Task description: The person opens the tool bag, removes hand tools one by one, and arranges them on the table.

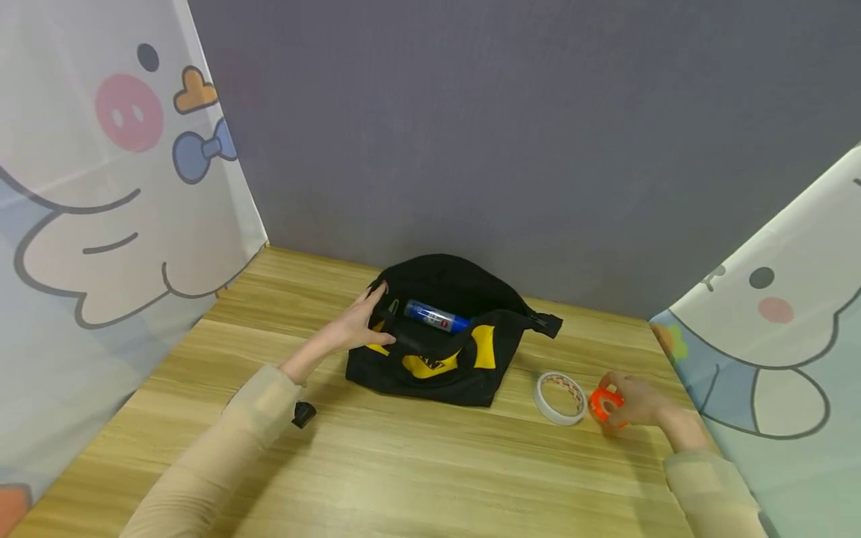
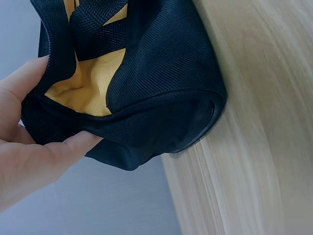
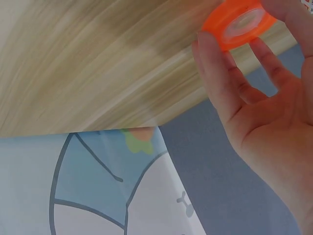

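Observation:
A black and yellow zippered bag [image 1: 464, 385] stands on the table, its mouth open upward. Inside it lies a blue cylindrical can [image 1: 437, 317]. My left hand [image 1: 351, 326] holds the left rim of the bag, thumb outside and fingers at the zipper edge; the left wrist view shows this bag [image 2: 166, 54] from its side. Over on the right, my right hand [image 1: 639, 402] pinches an orange tape roll [image 3: 215, 25] between thumb and fingers. Just left of that roll, a white tape roll [image 1: 557, 418] lies flat on the wood.
A small black object [image 1: 304, 413] lies by the left forearm, partly covered by the sleeve. Behind the wooden table [image 1: 403, 471] rises a grey wall [image 1: 471, 134]. Cartoon-printed sheets [image 1: 60, 187] close off both sides.

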`<state>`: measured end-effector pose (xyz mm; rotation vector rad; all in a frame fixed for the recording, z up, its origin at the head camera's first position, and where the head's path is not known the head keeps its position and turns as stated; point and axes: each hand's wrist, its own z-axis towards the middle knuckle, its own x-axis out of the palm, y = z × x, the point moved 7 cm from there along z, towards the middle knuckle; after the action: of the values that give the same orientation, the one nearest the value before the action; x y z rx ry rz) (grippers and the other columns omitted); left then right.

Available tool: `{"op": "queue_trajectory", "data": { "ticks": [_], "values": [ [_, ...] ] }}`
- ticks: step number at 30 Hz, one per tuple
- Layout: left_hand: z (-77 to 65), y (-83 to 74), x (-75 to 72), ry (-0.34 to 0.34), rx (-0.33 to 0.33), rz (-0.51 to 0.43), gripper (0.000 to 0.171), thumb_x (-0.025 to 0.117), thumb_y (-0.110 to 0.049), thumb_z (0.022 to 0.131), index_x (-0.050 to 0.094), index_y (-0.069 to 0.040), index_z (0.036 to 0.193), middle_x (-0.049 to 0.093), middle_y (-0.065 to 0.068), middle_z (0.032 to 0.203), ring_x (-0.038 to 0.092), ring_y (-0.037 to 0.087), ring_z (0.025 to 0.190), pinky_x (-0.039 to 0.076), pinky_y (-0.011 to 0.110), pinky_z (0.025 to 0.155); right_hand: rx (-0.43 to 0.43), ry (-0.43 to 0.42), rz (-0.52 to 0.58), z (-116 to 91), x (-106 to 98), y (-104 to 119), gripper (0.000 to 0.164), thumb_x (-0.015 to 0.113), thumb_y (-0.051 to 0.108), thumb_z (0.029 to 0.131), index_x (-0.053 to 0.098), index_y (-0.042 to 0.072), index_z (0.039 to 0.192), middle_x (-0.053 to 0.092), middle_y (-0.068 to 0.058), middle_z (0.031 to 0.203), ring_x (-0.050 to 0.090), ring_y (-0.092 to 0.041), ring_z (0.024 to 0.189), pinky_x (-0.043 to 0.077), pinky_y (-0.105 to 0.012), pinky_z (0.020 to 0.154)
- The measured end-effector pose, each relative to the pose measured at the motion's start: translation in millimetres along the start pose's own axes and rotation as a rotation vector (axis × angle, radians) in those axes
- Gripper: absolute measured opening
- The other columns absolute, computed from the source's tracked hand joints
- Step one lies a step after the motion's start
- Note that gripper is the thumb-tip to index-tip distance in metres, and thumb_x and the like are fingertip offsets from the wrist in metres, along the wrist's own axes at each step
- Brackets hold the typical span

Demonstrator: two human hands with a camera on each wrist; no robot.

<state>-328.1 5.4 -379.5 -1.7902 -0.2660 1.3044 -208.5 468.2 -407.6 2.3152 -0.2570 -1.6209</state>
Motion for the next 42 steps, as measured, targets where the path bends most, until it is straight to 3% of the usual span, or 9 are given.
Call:
{"op": "queue_trajectory", "data": {
  "ticks": [4,16,27,32,42],
  "values": [
    [-0.5,1.3,1.6,-0.005,-0.003,-0.009,0.104,0.071,-0.031,0.082,-0.004,-0.015,0.152,-0.007,0.016,0.158,0.006,0.041,0.145,0.023,0.061,0.110,0.014,-0.004,-0.050,1,2,0,0.066,0.083,0.019,0.056,0.052,0.004,0.113,0.056,-0.005,0.083,0.047,-0.016,0.071,0.040,-0.028,0.060],
    [-0.8,1.9,2.3,-0.012,-0.001,-0.002,0.104,0.072,-0.031,0.082,-0.004,-0.016,0.152,-0.008,0.015,0.158,0.005,0.040,0.145,0.023,0.061,0.110,0.072,-0.004,-0.065,0,5,-6,0.066,0.080,0.017,0.057,0.050,0.006,0.115,0.052,-0.010,0.094,0.047,-0.021,0.079,0.041,-0.031,0.063],
    [-0.7,0.9,1.6,-0.010,-0.008,0.000,0.104,0.071,-0.031,0.082,-0.004,-0.016,0.152,-0.008,0.014,0.159,0.003,0.038,0.146,0.021,0.060,0.112,0.076,-0.012,-0.099,3,10,-10,0.054,0.073,0.014,0.064,0.051,0.008,0.112,0.051,-0.012,0.095,0.047,-0.022,0.080,0.040,-0.031,0.062],
    [-0.5,2.0,2.4,-0.004,-0.005,-0.021,0.104,0.071,-0.030,0.082,-0.005,-0.016,0.152,-0.008,0.011,0.159,0.003,0.037,0.146,0.021,0.060,0.112,0.112,-0.010,-0.112,4,12,-11,0.057,0.075,0.014,0.061,0.051,0.010,0.113,0.050,-0.015,0.098,0.047,-0.022,0.078,0.041,-0.032,0.061],
    [0.3,4.5,2.1,-0.008,-0.012,-0.014,0.104,0.071,-0.031,0.082,-0.004,-0.016,0.152,-0.008,0.012,0.159,0.003,0.037,0.146,0.022,0.059,0.112,0.106,-0.008,-0.115,5,10,-6,0.063,0.081,0.014,0.059,0.052,0.007,0.114,0.050,-0.020,0.105,0.049,-0.024,0.080,0.045,-0.037,0.065]
  ]
}}
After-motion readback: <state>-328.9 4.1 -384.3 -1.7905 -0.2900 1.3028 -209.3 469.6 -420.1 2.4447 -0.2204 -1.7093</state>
